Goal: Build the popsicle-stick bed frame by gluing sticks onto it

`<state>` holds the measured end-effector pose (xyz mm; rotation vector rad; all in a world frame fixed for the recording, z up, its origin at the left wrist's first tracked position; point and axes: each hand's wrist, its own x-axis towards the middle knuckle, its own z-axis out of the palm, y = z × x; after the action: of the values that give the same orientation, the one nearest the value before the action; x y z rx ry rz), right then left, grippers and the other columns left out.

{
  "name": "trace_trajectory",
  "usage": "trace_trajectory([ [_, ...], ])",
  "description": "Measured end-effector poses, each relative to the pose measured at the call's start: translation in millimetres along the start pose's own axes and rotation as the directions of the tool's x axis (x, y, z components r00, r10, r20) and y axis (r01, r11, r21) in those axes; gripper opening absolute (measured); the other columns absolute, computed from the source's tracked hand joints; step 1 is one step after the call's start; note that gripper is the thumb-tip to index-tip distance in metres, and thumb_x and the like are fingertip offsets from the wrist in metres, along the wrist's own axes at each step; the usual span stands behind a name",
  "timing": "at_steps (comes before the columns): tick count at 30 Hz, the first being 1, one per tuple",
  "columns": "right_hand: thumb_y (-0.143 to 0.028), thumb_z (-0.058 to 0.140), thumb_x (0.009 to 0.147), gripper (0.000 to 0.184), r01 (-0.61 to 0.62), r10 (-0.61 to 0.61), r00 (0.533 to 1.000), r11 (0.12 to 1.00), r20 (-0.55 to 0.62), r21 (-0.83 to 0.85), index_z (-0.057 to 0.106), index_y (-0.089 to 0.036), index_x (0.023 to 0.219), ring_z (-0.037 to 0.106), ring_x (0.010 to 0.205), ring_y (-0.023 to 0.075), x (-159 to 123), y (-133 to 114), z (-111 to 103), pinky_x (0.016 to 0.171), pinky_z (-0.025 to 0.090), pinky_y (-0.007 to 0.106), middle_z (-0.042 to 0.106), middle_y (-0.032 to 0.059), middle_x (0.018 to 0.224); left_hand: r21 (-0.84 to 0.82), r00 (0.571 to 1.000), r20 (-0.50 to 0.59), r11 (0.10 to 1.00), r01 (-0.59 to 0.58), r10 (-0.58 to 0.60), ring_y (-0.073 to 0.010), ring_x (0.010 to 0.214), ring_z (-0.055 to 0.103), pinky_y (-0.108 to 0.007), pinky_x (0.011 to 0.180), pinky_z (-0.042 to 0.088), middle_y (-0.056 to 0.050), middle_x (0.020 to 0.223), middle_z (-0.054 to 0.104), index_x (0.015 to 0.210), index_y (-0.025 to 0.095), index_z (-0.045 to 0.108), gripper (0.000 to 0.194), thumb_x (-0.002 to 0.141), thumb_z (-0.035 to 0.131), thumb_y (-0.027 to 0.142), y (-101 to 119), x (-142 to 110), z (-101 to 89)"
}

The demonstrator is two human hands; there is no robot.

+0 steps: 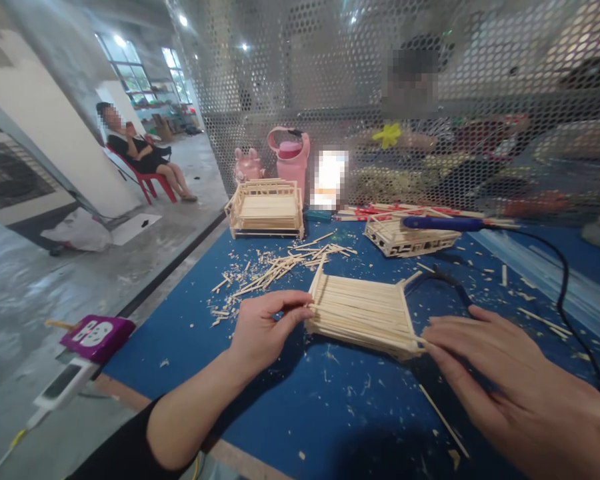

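Note:
A small frame built of thin wooden sticks (363, 312) lies on the blue mat (300, 407) in front of me. My left hand (263, 330) pinches its left edge between thumb and fingers. My right hand (510, 380) rests flat with fingers stretched out, fingertips touching the frame's right corner. A loose stick (443, 420) lies on the mat under my right hand.
A heap of loose sticks (280, 265) lies behind the frame. Two finished stick models (266, 208) (405, 237) stand further back, with a blue-handled tool (443, 223) and black cable. Pink bottle (291, 157), perforated metal screen (430, 100), a person behind it, another seated at left.

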<state>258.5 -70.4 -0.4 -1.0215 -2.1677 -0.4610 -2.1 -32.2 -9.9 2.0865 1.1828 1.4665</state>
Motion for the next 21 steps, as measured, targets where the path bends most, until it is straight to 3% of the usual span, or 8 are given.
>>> trace_trajectory([
  [4, -0.024, 0.039, 0.095, 0.018, 0.020, -0.020, 1.000, 0.999, 0.005, -0.026, 0.057, -0.022, 0.090, 0.068, 0.072, 0.0191, 0.8, -0.1, -0.5, 0.089, 0.044, 0.038, 0.070, 0.0016, 0.075, 0.134, 0.986, 0.013, 0.977, -0.164, 0.164, -0.0115, 0.060, 0.069, -0.017, 0.057, 0.055, -0.001, 0.071, 0.075, 0.082, 0.019, 0.074, 0.007, 0.080, 0.067, 0.020, -0.1, 1.0, -2.1],
  [8, -0.032, 0.043, 0.094, 0.020, -0.094, 0.094, 0.995, 0.995, -0.017, 0.023, 0.060, -0.024, 0.087, 0.071, 0.073, 0.0192, -2.8, 2.3, -1.7, 0.074, 0.054, 0.033, 0.073, -0.0002, 0.072, 0.199, 0.974, 0.009, 0.954, -0.222, 0.225, -0.0118, 0.062, 0.070, -0.017, 0.057, 0.056, -0.001, 0.072, 0.076, 0.082, 0.020, 0.073, 0.008, 0.081, 0.065, 0.020, 1.0, 2.5, -2.9],
  [12, -0.038, 0.048, 0.090, 0.022, -0.258, 0.256, 0.966, 0.960, 0.037, 0.106, 0.065, -0.024, 0.086, 0.072, 0.076, 0.0211, -6.6, 6.6, -4.2, 0.065, 0.058, 0.030, 0.075, 0.0006, 0.074, 0.240, 0.974, -0.016, 0.946, -0.217, 0.228, -0.0125, 0.064, 0.071, -0.017, 0.061, 0.057, 0.000, 0.075, 0.076, 0.080, 0.020, 0.073, 0.007, 0.079, 0.067, 0.019, 1.9, 3.8, -2.7],
  [17, -0.029, 0.053, 0.086, 0.018, -0.383, 0.371, 0.924, 0.882, 0.098, 0.274, 0.070, -0.024, 0.081, 0.072, 0.080, 0.0207, -4.8, 6.3, -6.3, 0.078, 0.057, 0.032, 0.075, 0.0013, 0.075, 0.262, 0.983, -0.015, 0.949, -0.174, 0.185, -0.0138, 0.063, 0.071, -0.019, 0.060, 0.058, 0.001, 0.074, 0.076, 0.079, 0.022, 0.074, 0.008, 0.079, 0.066, 0.024, 1.1, 6.0, -3.5],
  [21, -0.029, 0.058, 0.080, 0.019, -0.530, 0.497, 0.847, 0.765, 0.188, 0.366, 0.069, -0.022, 0.094, 0.071, 0.085, 0.0218, -3.2, 1.5, -3.6, 0.076, 0.058, 0.034, 0.075, 0.0052, 0.090, 0.252, 0.991, -0.026, 0.960, -0.124, 0.135, -0.0146, 0.063, 0.071, -0.020, 0.058, 0.058, 0.003, 0.073, 0.076, 0.078, 0.025, 0.074, 0.008, 0.078, 0.067, 0.024, 2.3, 6.5, -3.2],
])
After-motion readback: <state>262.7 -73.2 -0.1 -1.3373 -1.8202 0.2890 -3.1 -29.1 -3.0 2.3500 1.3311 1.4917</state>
